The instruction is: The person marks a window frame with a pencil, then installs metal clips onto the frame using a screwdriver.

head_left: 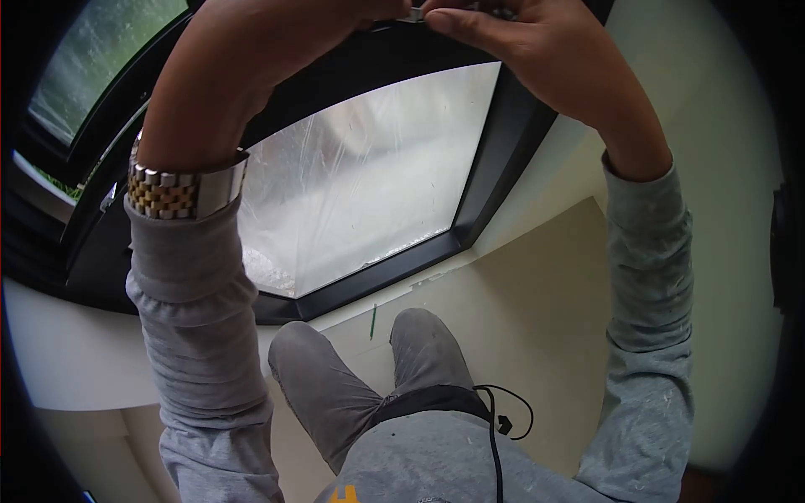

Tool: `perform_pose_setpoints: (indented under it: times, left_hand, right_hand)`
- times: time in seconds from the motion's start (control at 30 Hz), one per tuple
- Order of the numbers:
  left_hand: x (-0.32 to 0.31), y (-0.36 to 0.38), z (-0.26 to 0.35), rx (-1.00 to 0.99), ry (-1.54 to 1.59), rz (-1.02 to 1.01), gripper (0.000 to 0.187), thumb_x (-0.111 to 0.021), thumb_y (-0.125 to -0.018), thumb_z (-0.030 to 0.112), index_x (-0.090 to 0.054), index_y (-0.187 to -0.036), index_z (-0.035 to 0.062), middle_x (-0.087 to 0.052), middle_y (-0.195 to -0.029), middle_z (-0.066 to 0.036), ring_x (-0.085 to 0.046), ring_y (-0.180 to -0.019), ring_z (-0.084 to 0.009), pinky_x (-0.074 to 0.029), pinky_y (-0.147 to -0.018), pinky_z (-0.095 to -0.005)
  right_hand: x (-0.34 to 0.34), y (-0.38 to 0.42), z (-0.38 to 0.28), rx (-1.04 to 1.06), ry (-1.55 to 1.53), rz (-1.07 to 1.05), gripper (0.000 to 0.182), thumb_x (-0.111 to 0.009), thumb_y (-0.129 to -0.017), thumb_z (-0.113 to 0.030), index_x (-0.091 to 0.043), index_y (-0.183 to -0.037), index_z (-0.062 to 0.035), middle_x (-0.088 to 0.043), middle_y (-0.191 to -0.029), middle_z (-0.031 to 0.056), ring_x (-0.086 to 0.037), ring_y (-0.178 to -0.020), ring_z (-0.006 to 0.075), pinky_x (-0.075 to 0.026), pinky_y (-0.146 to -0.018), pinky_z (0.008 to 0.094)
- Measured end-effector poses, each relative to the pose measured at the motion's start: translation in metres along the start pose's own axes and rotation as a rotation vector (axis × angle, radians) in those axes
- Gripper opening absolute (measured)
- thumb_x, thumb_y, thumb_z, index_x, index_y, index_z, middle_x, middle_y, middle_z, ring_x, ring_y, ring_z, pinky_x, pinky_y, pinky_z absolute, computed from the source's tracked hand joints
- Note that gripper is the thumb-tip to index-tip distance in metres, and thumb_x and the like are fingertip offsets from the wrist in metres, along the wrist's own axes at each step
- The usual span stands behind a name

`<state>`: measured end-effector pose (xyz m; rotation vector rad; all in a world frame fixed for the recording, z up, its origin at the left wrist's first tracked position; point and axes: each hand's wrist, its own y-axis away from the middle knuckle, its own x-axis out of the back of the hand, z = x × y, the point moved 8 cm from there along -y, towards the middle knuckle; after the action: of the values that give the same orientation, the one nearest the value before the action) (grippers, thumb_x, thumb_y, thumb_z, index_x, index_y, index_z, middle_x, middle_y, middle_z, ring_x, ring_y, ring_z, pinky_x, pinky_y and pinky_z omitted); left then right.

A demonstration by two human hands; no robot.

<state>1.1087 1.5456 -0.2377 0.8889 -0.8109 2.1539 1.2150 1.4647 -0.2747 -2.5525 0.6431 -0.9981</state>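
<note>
Both of my hands are raised to the black window frame [386,44], at the top edge of the view. My left hand [348,18] is partly cut off there, its visible fingers curled in at the frame. Beside it, my right hand [524,33] has its thumb pointing left and its fingers bent in. A small shiny metal piece [415,14] shows between the two hands, next to the right thumb tip. What the fingers grip is cut off or too small to make out.
Wet, streaked window glass [377,168] fills the middle, within the frame. An opened window section [92,75] is at upper left. On the pale floor by the sill lies a thin green stick [373,322]. A black cable [495,448] hangs at my waist.
</note>
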Motion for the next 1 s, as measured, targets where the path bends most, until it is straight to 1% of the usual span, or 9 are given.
perform_pose_setpoints:
  times: [0.2, 0.4, 0.5, 0.6, 0.7, 0.8, 0.9, 0.93, 1.0]
  left_hand:
    - [-0.005, -0.003, -0.019, 0.033, 0.119, 0.006, 0.018, -0.071, -0.084, 0.016, -0.073, -0.082, -0.0013, -0.063, -0.069, -0.004, -0.055, -0.06, -0.0111, -0.043, -0.057, -0.0266]
    - [-0.007, -0.001, -0.014, -0.217, 0.329, -0.027, 0.015, -0.071, -0.086, 0.013, -0.073, -0.086, -0.0013, -0.066, -0.072, -0.004, -0.058, -0.062, -0.0099, -0.045, -0.056, -0.0247]
    - [-0.01, -0.008, -0.031, 0.023, 0.3, -0.032, 0.014, -0.071, -0.087, 0.012, -0.073, -0.087, -0.0017, -0.067, -0.074, -0.005, -0.059, -0.062, -0.0099, -0.046, -0.055, -0.0239]
    - [-0.01, -0.002, -0.02, -0.285, 0.391, -0.098, 0.015, -0.072, -0.086, 0.013, -0.073, -0.088, -0.0025, -0.067, -0.074, -0.005, -0.059, -0.061, -0.0098, -0.046, -0.054, -0.024]
    - [-0.006, 0.003, -0.009, -0.232, 0.174, 0.102, 0.017, -0.073, -0.086, 0.014, -0.073, -0.09, -0.0033, -0.066, -0.074, -0.005, -0.059, -0.061, -0.0096, -0.046, -0.055, -0.024]
    - [-0.003, -0.004, -0.019, -0.013, 0.115, 0.014, 0.019, -0.073, -0.086, 0.014, -0.073, -0.091, -0.0042, -0.067, -0.074, -0.006, -0.06, -0.062, -0.0101, -0.047, -0.055, -0.024]
    - [-0.007, -0.005, -0.017, -0.198, 0.429, -0.136, 0.021, -0.074, -0.085, 0.014, -0.073, -0.091, -0.0058, -0.067, -0.075, -0.008, -0.061, -0.063, -0.0112, -0.047, -0.055, -0.0243]
    - [-0.009, -0.006, -0.016, -0.099, 0.341, -0.06, 0.021, -0.074, -0.085, 0.014, -0.073, -0.09, -0.0063, -0.068, -0.075, -0.008, -0.061, -0.063, -0.0116, -0.047, -0.055, -0.0244]
    - [-0.009, -0.004, -0.023, 0.0, 0.253, 0.018, 0.021, -0.073, -0.085, 0.014, -0.073, -0.09, -0.0069, -0.068, -0.075, -0.008, -0.061, -0.063, -0.0119, -0.047, -0.055, -0.0245]
  right_hand:
    - [0.007, 0.013, -0.018, -0.018, -0.01, 0.022, 0.023, -0.068, -0.099, -0.017, -0.076, -0.102, 0.0052, -0.07, -0.075, 0.0075, -0.058, -0.064, 0.0115, -0.047, -0.06, 0.0266]
    - [0.004, 0.013, -0.02, -0.064, 0.126, 0.076, 0.022, -0.066, -0.097, -0.014, -0.075, -0.102, 0.0057, -0.069, -0.073, 0.0087, -0.059, -0.063, 0.0132, -0.048, -0.058, 0.0279]
    - [0.0, 0.014, -0.026, 0.017, 0.235, 0.168, 0.021, -0.065, -0.097, -0.012, -0.075, -0.103, 0.0059, -0.068, -0.074, 0.0088, -0.06, -0.063, 0.0136, -0.049, -0.059, 0.0287]
    - [-0.001, 0.013, -0.026, 0.084, 0.259, 0.206, 0.022, -0.065, -0.096, -0.012, -0.075, -0.102, 0.0062, -0.068, -0.074, 0.0088, -0.06, -0.063, 0.0137, -0.049, -0.059, 0.0295]
    - [0.004, 0.01, -0.028, 0.065, 0.28, 0.18, 0.022, -0.066, -0.096, -0.013, -0.075, -0.102, 0.0063, -0.068, -0.074, 0.0089, -0.06, -0.063, 0.0136, -0.049, -0.059, 0.0295]
    - [0.007, 0.003, -0.032, -0.034, 0.188, 0.026, 0.022, -0.067, -0.095, -0.014, -0.075, -0.101, 0.0061, -0.068, -0.074, 0.0086, -0.06, -0.063, 0.0136, -0.049, -0.06, 0.0295]
    - [0.003, -0.001, -0.029, -0.22, 0.261, 0.076, 0.022, -0.068, -0.095, -0.014, -0.075, -0.1, 0.0055, -0.069, -0.075, 0.0088, -0.06, -0.064, 0.0136, -0.05, -0.06, 0.0294]
    - [0.003, 0.001, -0.024, -0.274, 0.294, 0.106, 0.021, -0.068, -0.095, -0.014, -0.075, -0.099, 0.0054, -0.069, -0.075, 0.0089, -0.06, -0.064, 0.0136, -0.05, -0.06, 0.0294]
    - [0.002, 0.005, -0.028, -0.009, 0.336, 0.143, 0.021, -0.068, -0.094, -0.014, -0.075, -0.099, 0.0049, -0.07, -0.076, 0.0095, -0.06, -0.063, 0.0139, -0.05, -0.061, 0.0293]
